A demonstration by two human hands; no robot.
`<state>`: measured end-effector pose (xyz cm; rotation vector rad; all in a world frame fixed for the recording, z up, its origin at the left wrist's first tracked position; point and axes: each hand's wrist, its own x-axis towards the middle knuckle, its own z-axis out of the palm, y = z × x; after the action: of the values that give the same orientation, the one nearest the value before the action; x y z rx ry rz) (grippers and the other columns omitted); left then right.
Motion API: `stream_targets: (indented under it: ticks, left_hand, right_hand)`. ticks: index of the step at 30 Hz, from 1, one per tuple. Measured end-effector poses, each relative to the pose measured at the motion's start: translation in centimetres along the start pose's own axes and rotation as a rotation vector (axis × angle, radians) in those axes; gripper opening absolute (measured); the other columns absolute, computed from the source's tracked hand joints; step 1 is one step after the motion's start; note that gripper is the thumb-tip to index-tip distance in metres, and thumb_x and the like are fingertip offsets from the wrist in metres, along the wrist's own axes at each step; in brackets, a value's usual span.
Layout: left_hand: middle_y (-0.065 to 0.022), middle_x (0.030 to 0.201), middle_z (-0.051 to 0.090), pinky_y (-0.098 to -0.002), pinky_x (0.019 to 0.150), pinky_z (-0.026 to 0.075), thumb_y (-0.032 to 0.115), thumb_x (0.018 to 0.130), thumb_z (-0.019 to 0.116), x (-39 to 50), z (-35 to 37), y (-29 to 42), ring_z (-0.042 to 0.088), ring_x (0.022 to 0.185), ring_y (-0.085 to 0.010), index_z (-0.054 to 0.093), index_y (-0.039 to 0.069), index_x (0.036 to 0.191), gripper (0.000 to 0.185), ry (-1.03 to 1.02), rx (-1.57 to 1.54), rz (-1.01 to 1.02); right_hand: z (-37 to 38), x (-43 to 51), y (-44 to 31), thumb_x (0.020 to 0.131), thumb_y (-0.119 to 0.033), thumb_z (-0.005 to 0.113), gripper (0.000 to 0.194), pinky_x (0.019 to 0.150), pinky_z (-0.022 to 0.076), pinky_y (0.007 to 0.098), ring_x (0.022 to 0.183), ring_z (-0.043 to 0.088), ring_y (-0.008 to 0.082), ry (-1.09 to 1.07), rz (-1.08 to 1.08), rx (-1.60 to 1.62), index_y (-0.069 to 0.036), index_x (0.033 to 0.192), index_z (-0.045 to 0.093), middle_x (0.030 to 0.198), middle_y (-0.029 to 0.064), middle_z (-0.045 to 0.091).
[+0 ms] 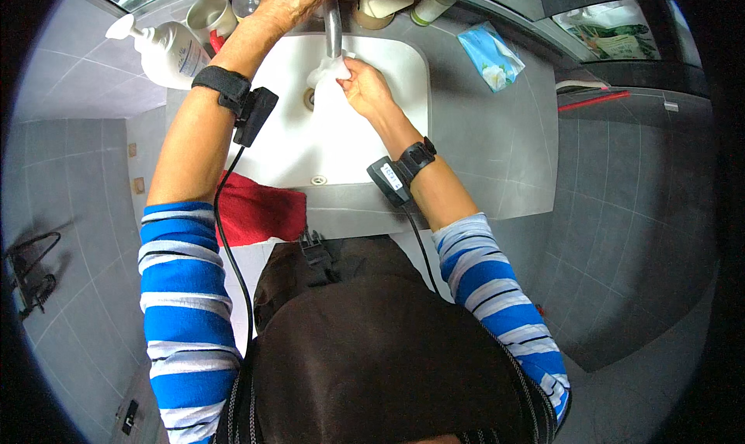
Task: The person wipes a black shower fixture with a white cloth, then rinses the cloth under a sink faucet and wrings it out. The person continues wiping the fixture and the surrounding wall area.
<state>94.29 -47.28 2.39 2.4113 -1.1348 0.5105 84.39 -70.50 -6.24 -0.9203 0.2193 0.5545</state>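
Note:
My left hand (297, 1) reaches over the top of the metal faucet (333, 28) at the picture's upper rim. Its fingertips are cut off or hidden, and the faucet's handle cannot be seen. Just below the spout, my right hand (368, 89) pinches a crumpled white tissue or thin cloth (330, 70) between thumb and fingers. The tissue touches or nearly touches the spout's mouth. Both are above a white washbasin (361, 147), whose drain (309, 99) is partly covered by the tissue. Whether water runs is hard to tell against the bright basin.
Left of the basin stand a white pump bottle (171, 54) and a cup (210, 16). Behind lie pale soap-like blocks (387, 1) and a green-white tube (432, 8). A blue tissue pack (492, 57) rests right. A red towel (262, 208) hangs over the front edge.

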Motion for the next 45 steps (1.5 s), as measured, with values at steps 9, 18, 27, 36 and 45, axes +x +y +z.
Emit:
stream_targets:
  ticks: [9, 18, 27, 36, 45]
  left_hand:
    - [-0.0298, 0.129, 0.058, -0.0491, 0.103, 0.043, 0.036, 0.094, 0.064, -6.9, 6.1, 11.0, 0.052, 0.121, -0.0474, 0.050, -0.002, 0.139, 0.061, 0.715, 0.023, -0.724]
    - [-0.0316, 0.142, 0.045, -0.0649, 0.097, 0.045, 0.062, 0.099, 0.046, -9.9, 12.2, 14.7, 0.053, 0.118, -0.0498, 0.030, 0.004, 0.154, 0.081, 0.402, -1.420, -1.554]
    - [-0.0135, 0.095, 0.069, -0.0406, 0.069, 0.055, 0.030, 0.104, 0.049, -7.5, 14.9, 13.6, 0.066, 0.077, -0.0237, 0.064, -0.004, 0.108, 0.037, 0.611, -1.409, -1.303]
    - [-0.0105, 0.085, 0.065, -0.0378, 0.059, 0.052, 0.028, 0.105, 0.048, -3.8, 15.2, 14.5, 0.058, 0.066, -0.0212, 0.061, -0.004, 0.110, 0.035, 0.852, -1.465, -1.420]
    - [-0.0049, 0.086, 0.065, -0.0335, 0.056, 0.051, 0.032, 0.106, 0.047, -5.3, 17.2, 14.1, 0.061, 0.069, -0.0169, 0.061, 0.006, 0.119, 0.033, 0.537, -1.531, -1.470]
  right_hand:
    - [-0.2, 3.7, 0.4, 0.104, -0.013, 0.043, 0.019, 0.083, 0.0547, 0.0347, 0.085, 0.064, 0.0222, 0.054, -0.019, -0.035, -0.003, 0.108, 0.059, 0.095, 0.0092, 0.067]
    - [-0.6, 3.8, 0.7, 0.105, -0.019, 0.041, 0.021, 0.079, 0.0559, 0.0374, 0.079, 0.062, 0.0203, -0.186, 0.093, 0.128, -0.007, 0.104, 0.057, 0.092, 0.0069, 0.066]
    - [2.1, -0.6, 2.5, 0.096, -0.019, 0.061, 0.018, 0.052, 0.0463, 0.0297, 0.055, 0.053, 0.0137, -0.024, -0.116, -0.309, -0.005, 0.085, 0.061, 0.064, -0.0017, 0.056]
    - [-0.4, 0.7, 1.8, 0.095, -0.012, 0.059, 0.014, 0.062, 0.0492, 0.0415, 0.065, 0.066, 0.0269, 0.307, -0.715, -1.113, 0.001, 0.089, 0.064, 0.070, 0.0194, 0.064]
    - [0.9, 0.2, 0.0, 0.097, -0.023, 0.055, 0.021, 0.065, 0.0516, 0.0531, 0.071, 0.067, 0.0457, 0.432, -0.773, -1.274, -0.003, 0.093, 0.061, 0.076, 0.0232, 0.068]
